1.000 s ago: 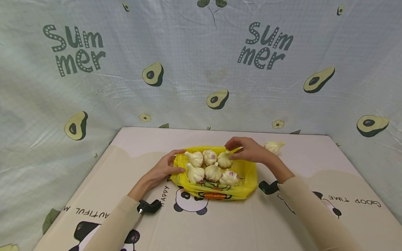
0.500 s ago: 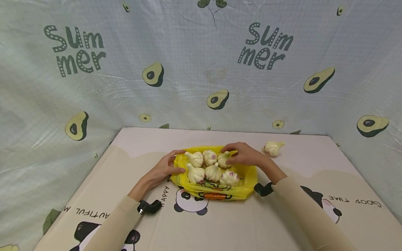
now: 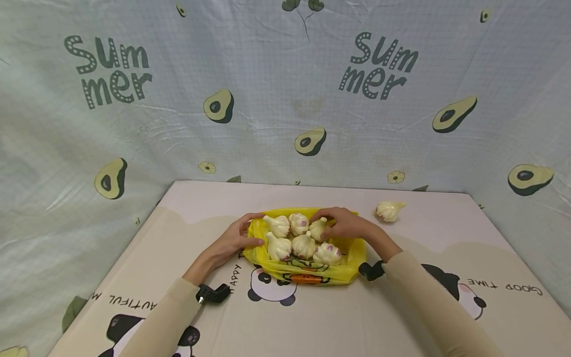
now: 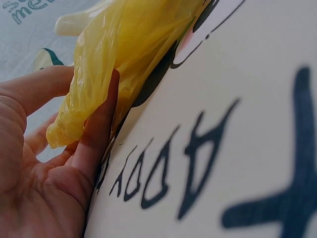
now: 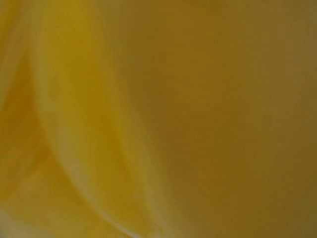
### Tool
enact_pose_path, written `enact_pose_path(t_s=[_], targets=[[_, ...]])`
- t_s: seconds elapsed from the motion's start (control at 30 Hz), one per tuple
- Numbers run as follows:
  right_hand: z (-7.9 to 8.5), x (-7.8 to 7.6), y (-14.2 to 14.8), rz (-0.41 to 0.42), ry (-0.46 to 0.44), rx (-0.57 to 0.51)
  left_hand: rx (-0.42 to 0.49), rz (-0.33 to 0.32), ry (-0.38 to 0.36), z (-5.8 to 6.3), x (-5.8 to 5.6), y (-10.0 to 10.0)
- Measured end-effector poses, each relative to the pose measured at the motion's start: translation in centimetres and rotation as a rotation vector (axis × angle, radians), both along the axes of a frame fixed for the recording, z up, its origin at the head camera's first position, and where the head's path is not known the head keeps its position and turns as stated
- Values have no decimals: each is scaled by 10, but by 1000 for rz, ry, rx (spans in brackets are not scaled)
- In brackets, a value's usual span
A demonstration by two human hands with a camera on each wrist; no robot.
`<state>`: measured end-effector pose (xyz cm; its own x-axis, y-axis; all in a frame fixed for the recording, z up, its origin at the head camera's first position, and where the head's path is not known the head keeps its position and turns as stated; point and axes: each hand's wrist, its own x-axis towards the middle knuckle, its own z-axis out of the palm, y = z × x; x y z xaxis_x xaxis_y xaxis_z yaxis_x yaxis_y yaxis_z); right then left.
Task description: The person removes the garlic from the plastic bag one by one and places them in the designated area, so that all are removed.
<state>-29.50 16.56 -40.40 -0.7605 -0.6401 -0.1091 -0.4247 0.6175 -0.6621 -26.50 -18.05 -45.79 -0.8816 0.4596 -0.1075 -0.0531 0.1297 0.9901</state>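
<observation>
A yellow plastic bag lies open on the table with several garlic bulbs inside. My left hand grips the bag's left edge; in the left wrist view, the yellow film passes between thumb and fingers. Inside the bag's back right part, my right hand has its thumb and fingers around a garlic bulb. Beside that one sit a purple-tinged bulb and, in front, another bulb. Blurred yellow film fills the right wrist view, hiding the right fingers there.
A single garlic bulb rests on the table behind and right of the bag. The table wears a cream cover with panda prints. A pale printed sheet hangs behind and at both sides.
My right hand has moved left and down onto the back right garlic bulb, uncovering more of the loose bulb on the table. The left hand stays at the bag's edge.
</observation>
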Motion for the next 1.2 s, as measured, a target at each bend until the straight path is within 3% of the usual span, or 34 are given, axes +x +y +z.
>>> enact_pose_path(t_s=[0.43,1.2], targets=[[-5,-2,0,-8,13,-18,-8,2,-1,0,-1,0],[22,4,11,-16,139,-36,-10,-1,12,1,1,0]])
